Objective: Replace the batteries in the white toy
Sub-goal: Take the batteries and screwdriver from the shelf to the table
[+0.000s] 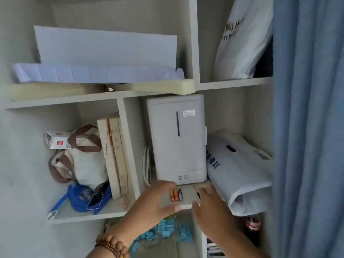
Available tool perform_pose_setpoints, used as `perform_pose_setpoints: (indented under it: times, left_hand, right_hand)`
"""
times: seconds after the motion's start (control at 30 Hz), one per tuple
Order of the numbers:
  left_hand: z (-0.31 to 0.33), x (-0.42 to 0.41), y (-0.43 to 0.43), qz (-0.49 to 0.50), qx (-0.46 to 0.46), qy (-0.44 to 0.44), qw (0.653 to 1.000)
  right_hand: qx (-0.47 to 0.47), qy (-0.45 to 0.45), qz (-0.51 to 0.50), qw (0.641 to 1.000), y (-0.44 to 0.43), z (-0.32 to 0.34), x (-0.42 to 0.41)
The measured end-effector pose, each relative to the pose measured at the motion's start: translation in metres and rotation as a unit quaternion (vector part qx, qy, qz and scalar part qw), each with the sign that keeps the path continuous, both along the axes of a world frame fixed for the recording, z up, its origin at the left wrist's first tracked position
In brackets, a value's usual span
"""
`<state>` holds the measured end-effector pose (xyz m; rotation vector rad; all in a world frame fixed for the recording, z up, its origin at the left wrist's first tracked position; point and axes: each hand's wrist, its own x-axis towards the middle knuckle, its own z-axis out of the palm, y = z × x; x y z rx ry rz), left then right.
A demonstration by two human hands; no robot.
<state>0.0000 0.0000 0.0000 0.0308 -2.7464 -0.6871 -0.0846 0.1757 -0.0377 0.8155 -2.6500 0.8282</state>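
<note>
Both hands, left hand (158, 198) and right hand (208, 203), reach with loose, empty fingers toward three small cylindrical batteries (176, 195) lying between them, long axes pointing away on the pale shelf (188, 203), left fingers nearer.

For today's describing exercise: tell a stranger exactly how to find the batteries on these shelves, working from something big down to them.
Start at the tall white box standing upright in the middle compartment of the shelving. On the shelf board just in front of its base, between the person's left hand and right hand, lie the batteries side by side. They are small cylinders, two orange and one dark, unlike anything nearby.
</note>
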Motion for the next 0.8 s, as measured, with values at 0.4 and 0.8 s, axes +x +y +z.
perform_pose_setpoints:
  times: [0.4,0.8]
  left_hand:
    - [-0.029,-0.067,-0.025,-0.035,-0.013,-0.051,0.998]
    - [-0.053,-0.081,-0.041,-0.081,0.01,-0.022,0.996]
  right_hand:
    - [0.055,0.082,-0.065,0.993,-0.021,-0.026,-0.044]
    - [0.012,0.113,-0.069,0.991,-0.021,-0.039,-0.048]
